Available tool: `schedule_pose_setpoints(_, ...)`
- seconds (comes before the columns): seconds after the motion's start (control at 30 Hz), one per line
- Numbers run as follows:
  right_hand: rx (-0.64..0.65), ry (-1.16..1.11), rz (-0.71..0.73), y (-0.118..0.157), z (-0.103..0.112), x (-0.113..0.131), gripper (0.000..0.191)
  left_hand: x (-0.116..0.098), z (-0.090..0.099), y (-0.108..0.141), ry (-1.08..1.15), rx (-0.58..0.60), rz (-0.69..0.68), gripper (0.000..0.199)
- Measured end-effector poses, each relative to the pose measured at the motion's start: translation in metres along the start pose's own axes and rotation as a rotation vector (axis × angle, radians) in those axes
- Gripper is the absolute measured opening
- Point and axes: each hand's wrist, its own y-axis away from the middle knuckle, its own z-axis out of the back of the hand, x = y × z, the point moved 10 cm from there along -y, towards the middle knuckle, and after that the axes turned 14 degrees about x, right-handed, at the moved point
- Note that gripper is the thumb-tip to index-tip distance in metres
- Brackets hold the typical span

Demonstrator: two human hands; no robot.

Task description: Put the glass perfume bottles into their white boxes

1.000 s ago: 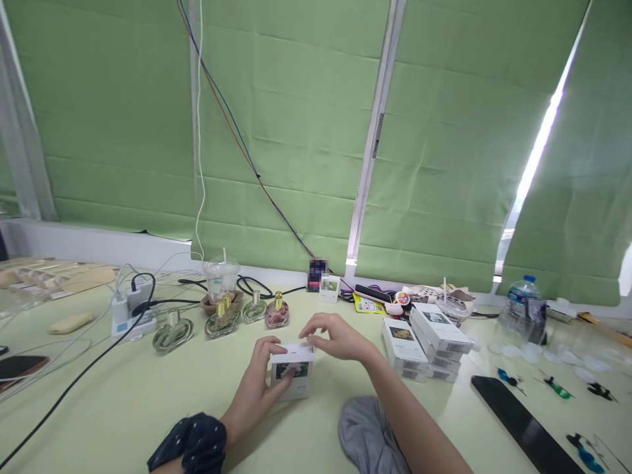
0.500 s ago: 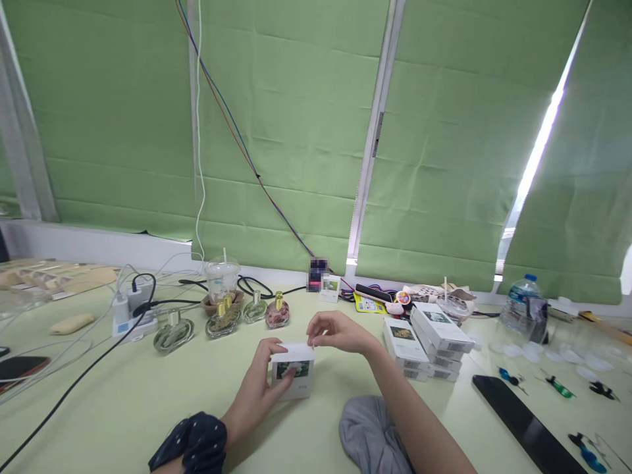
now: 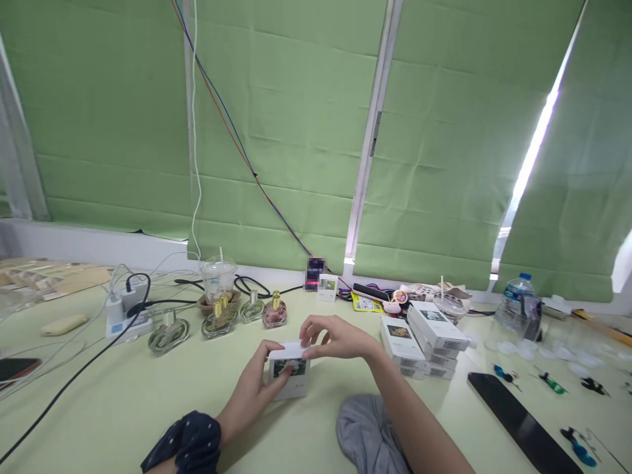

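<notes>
A small white box (image 3: 299, 385) with a flower photo on its front stands upright on the table. My left hand (image 3: 261, 376) grips it from the left, the thumb across the photo and the fingers behind the top edge. My right hand (image 3: 333, 339) is at the box's top right corner, its thumb and curled fingers closed on the edge there. What lies between those fingertips is hidden. Beyond the box stand several glass perfume bottles, among them a pink one (image 3: 274, 312) and a greenish one (image 3: 169, 333).
Stacked white boxes (image 3: 437, 327) stand to the right, beside a black phone-like slab (image 3: 523, 421). Grey cloth (image 3: 368, 434) lies under my right forearm. A power strip (image 3: 129, 324) with cables is at left; a plastic cup (image 3: 218, 278) and water bottle (image 3: 516, 299) stand farther back.
My right hand has come down from just above the box's corner, and its thumb now presses against the edge. My left hand still holds the box. The view has shifted slightly.
</notes>
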Motion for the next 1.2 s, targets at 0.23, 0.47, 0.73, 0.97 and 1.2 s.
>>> schedule_pose_setpoints(0.23, -0.119, 0.082, -0.009, -0.005, 0.005, -0.005, 0.014, 0.003, 0.000, -0.001, 0.028, 0.015, 0.047, 0.026)
schedule_pose_setpoints(0.47, -0.192, 0.106, 0.018, -0.008, 0.008, -0.014, 0.013, 0.003, 0.000, -0.003, 0.032, 0.040, 0.037, 0.028)
schedule_pose_setpoints(0.73, -0.255, -0.115, 0.029, -0.013, 0.010, -0.034, 0.025, 0.001, 0.005, -0.005, -0.017, 0.018, 0.005, 0.031)
schedule_pose_setpoints(0.97, -0.245, -0.458, 0.066, -0.019, 0.003, -0.058, 0.040, 0.006, 0.003, -0.004, -0.069, 0.028, 0.036, 0.035)
schedule_pose_setpoints(1.2, -0.240, -0.706, 0.008, -0.021, -0.008, -0.073, 0.041, 0.013, 0.003, -0.002, -0.097, -0.029, 0.057, 0.037)
